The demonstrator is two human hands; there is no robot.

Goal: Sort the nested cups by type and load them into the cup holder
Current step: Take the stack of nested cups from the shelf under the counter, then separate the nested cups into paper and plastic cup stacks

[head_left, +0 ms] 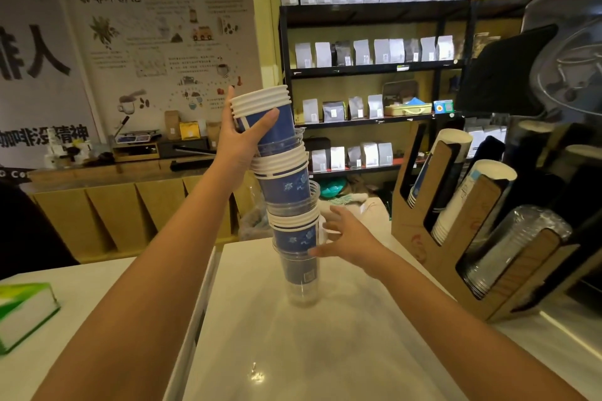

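Mixed cup stack (286, 195) stands on the white counter (325, 352), long axis near vertical, leaning left; left hand (242, 137) wraps the top blue cups, right hand (347, 239), fingers spread, braces low, nearer the cup holder (433, 238).

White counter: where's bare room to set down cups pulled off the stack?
The white counter is bare in front of the tall mixed stack of blue paper and clear plastic cups, between the forearms. It is crowded to the right, where the brown cardboard cup holder stands, and near the left edge by the green-and-white box.
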